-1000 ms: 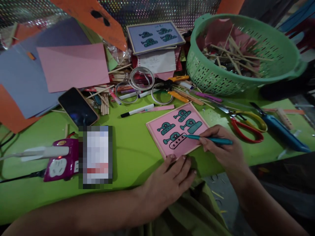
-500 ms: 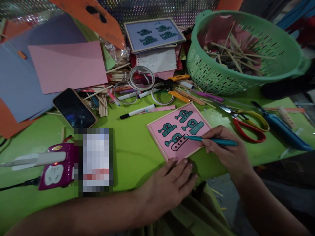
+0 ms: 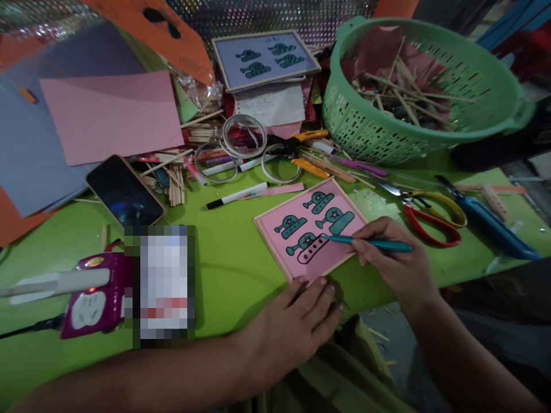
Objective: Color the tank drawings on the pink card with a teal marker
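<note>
A pink card (image 3: 279, 241) edged with thin wooden strips lies tilted on the green table (image 3: 228, 246). Several tank drawings are on it, coloured teal; the lower part of the nearest one is still pink inside its black outline. My right hand (image 3: 394, 258) grips a teal marker (image 3: 390, 245), its tip at the upper right end of that pink part. My left hand (image 3: 297, 318) lies flat with fingers stretched out, the fingertips at the card's near edge.
Behind the card lie tape rolls (image 3: 244, 136), a black-capped marker (image 3: 236, 195) and wooden sticks. Scissors (image 3: 434, 218) and a blue tool (image 3: 495, 223) lie right. A green basket (image 3: 387, 126) stands behind. Left are a phone (image 3: 125, 192) and a purple power socket (image 3: 92, 304).
The whole view has shifted slightly, so things appear a little further left. The marker tip has moved slightly along the upper right end of the nearest tank's lower part. My left hand stays at the card's edge.
</note>
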`<action>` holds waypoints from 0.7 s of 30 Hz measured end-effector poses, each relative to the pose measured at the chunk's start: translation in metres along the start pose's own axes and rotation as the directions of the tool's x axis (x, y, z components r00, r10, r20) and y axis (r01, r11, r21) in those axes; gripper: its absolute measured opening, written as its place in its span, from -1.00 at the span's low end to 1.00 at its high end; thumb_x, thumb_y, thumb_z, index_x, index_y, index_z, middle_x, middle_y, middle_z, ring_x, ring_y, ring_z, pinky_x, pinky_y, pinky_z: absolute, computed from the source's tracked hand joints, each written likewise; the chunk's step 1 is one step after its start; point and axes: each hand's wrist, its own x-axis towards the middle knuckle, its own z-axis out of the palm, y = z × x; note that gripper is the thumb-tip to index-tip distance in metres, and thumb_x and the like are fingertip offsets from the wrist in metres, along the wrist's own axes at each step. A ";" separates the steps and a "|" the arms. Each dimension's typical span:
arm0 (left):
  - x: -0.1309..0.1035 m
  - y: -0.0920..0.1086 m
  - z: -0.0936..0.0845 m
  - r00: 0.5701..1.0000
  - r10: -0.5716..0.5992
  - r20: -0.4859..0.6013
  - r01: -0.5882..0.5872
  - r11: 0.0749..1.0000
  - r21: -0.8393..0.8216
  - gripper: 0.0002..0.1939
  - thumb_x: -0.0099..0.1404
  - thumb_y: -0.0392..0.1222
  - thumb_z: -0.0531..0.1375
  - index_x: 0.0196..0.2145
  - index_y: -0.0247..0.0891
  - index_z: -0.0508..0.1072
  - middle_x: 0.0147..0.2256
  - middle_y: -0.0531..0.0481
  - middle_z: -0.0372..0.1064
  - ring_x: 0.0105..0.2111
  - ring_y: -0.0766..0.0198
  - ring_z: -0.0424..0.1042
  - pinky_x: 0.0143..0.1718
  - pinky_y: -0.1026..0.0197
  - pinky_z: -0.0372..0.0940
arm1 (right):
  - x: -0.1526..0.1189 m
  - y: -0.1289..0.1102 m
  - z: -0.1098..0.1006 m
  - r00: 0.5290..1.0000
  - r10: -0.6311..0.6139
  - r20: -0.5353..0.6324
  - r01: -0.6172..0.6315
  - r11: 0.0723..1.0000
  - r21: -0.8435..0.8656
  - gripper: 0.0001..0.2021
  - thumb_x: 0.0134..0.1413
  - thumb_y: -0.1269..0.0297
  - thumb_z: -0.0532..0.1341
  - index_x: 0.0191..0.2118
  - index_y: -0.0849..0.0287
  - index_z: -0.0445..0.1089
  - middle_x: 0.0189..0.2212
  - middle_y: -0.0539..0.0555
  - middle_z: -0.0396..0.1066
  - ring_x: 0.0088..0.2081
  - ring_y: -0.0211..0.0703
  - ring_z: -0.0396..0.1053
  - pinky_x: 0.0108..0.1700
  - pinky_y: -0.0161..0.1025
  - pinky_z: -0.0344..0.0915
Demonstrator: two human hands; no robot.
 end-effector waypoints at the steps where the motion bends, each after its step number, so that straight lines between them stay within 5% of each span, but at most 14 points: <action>1: 0.000 0.000 0.000 1.000 0.001 0.002 -0.001 1.000 0.000 -0.53 0.59 -0.22 -0.02 0.38 -0.21 0.31 0.36 -0.07 0.30 0.37 0.07 0.25 0.27 0.00 0.16 | 0.000 0.000 0.000 1.000 0.001 -0.002 -0.001 1.000 -0.006 -0.83 0.17 0.16 0.44 -0.32 0.07 0.49 -0.48 -0.03 0.49 -0.59 -0.28 0.35 -0.54 -0.29 0.26; 21: 0.000 -0.001 -0.001 0.998 0.028 0.052 -0.030 0.999 0.031 -0.49 0.59 -0.19 0.00 0.42 -0.21 0.24 0.40 -0.14 0.23 0.37 0.07 0.25 0.30 -0.03 0.12 | 0.001 -0.004 0.001 0.999 0.031 -0.027 -0.031 0.999 -0.010 -0.81 0.15 0.12 0.44 -0.34 0.06 0.49 -0.51 -0.04 0.49 -0.61 -0.28 0.34 -0.57 -0.30 0.23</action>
